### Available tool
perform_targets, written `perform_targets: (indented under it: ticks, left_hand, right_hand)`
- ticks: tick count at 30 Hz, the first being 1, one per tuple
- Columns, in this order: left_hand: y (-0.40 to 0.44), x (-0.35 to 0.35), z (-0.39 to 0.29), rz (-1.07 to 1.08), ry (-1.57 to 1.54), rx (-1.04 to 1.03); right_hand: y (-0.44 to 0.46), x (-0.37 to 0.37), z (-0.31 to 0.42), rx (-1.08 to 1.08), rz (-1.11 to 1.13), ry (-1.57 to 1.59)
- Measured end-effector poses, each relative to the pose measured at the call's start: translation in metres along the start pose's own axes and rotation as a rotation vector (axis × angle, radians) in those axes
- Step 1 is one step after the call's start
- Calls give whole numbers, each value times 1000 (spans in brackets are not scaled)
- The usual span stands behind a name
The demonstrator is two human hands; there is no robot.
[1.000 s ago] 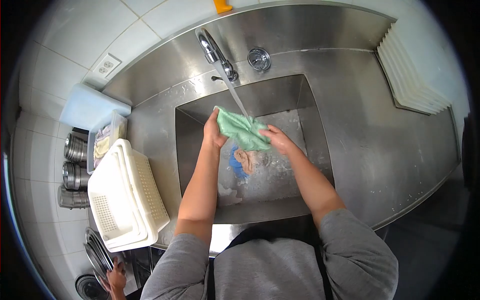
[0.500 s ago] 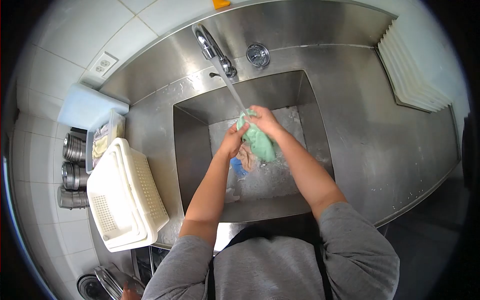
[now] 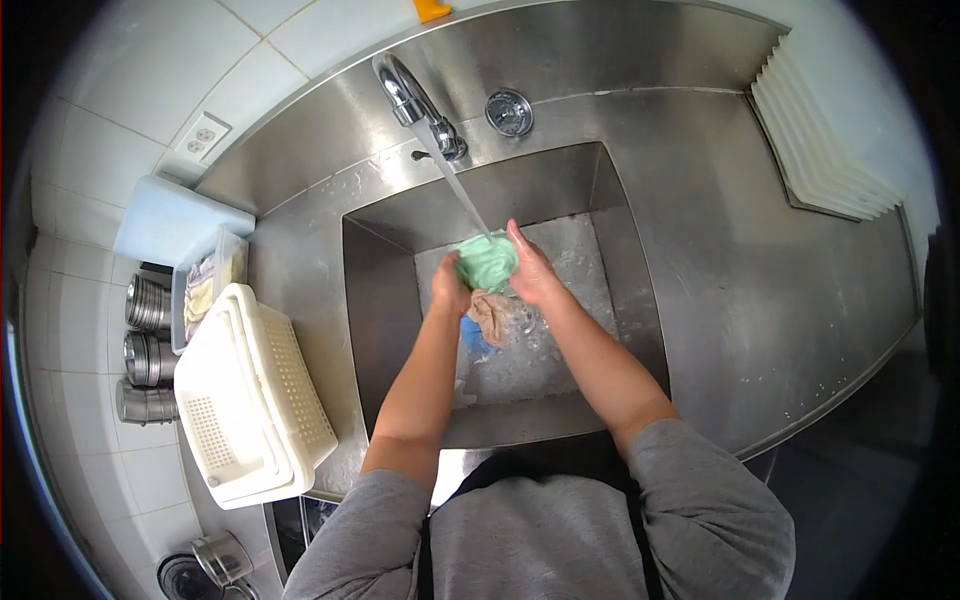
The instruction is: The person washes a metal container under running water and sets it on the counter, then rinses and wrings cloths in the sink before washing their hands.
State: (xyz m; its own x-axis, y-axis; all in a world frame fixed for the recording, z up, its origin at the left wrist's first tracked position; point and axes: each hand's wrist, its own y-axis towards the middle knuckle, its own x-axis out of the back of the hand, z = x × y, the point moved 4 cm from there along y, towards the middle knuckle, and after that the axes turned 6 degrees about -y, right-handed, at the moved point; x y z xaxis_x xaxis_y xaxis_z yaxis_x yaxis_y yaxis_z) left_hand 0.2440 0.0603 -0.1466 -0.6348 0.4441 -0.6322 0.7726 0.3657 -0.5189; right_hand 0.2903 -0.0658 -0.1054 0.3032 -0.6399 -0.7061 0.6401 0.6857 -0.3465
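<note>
A bunched green cloth (image 3: 487, 263) is held between my two hands under the stream of water from the chrome faucet (image 3: 405, 95). My left hand (image 3: 450, 286) grips its left side, with the fingers partly hidden beneath it. Against the right side is my right hand (image 3: 530, 268), its thumb pointing up and its other fingers mostly behind the cloth. Just below, a beige cloth (image 3: 487, 315) and a blue cloth (image 3: 476, 338) lie wet on the floor of the steel sink (image 3: 520, 378).
White baskets (image 3: 250, 400) stand left of the sink, near a clear bin of cloths (image 3: 205, 285) and stacked metal containers (image 3: 148, 357). A round strainer (image 3: 509, 112) sits behind the sink. White ribbed panels (image 3: 815, 150) line the right side. Metal pots (image 3: 222, 557) are at lower left.
The green cloth went from spread out to hanging folded, and is now bunched between my hands. The other person's hand at lower left has gone out of view.
</note>
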Motion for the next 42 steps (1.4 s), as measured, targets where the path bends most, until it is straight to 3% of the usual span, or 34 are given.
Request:
perform_targets:
  ticks: [2,4,5,7,10,11,12,14,18,21,22,23,24,26,28,30,31,33,37,39,40,42]
  left_hand:
    - [-22,-7,20,-87,106,212]
    - [-27,-19,24,43,-4,254]
    - [-30,-26,26,170,-114,298]
    - [-14,-23,23,139,-37,194]
    - [-3,-32,6,111,14,49]
    - [-7,-45,-5,189,121,-51]
    - [-14,-59,-17,265,228,-149]
    - [-23,-81,-27,341,246,-80]
    - [-19,-97,-36,452,459,13]
    - [-11,-97,-30,581,527,47]
    - [-10,-100,-32,501,743,-151]
    - [-12,-104,-34,412,953,-350]
    - [-4,-101,-29,413,952,-350]
    - [16,-95,-23,308,1307,-595]
    - [-6,-113,-22,262,1253,-613]
    - [-9,-115,-21,75,1415,-673]
    - [-7,-117,-19,78,1414,-673]
    - [-4,-111,-16,-58,1512,-637]
    - [11,-86,-7,17,1379,-457]
    - [3,-80,-5,188,1050,-465]
    - [5,-77,-9,184,1051,-466]
    - [7,-75,-10,448,1137,-389]
  right_hand:
    - [1,-11,-6,-118,-163,127]
    - [22,-3,-21,-69,-60,100]
    - [28,2,-21,63,-39,-272]
    - [26,-1,-2,402,-22,-1061]
    - [16,-7,11,502,-158,-831]
    - [13,-7,10,229,-80,-497]
    - [4,-12,18,228,-81,-497]
    - [-5,-22,14,-113,191,-110]
    - [-2,-21,8,-228,316,-396]
    - [6,-15,3,-233,193,-566]
    - [9,-15,-1,-231,193,-567]
    - [11,-15,-2,-98,147,-663]
    - [12,-16,0,38,100,-758]
    - [6,-22,6,41,14,-827]
    - [10,-17,4,41,-71,-895]
    - [17,-13,3,108,-150,-1283]
    - [17,-13,4,109,-152,-1283]
    - [12,-10,1,-18,-173,-1402]
    - [12,6,-4,-76,-265,-1468]
    - [22,15,-1,348,-203,-1510]
    - [24,18,2,349,-199,-1509]
    - [15,18,22,574,-220,-1265]
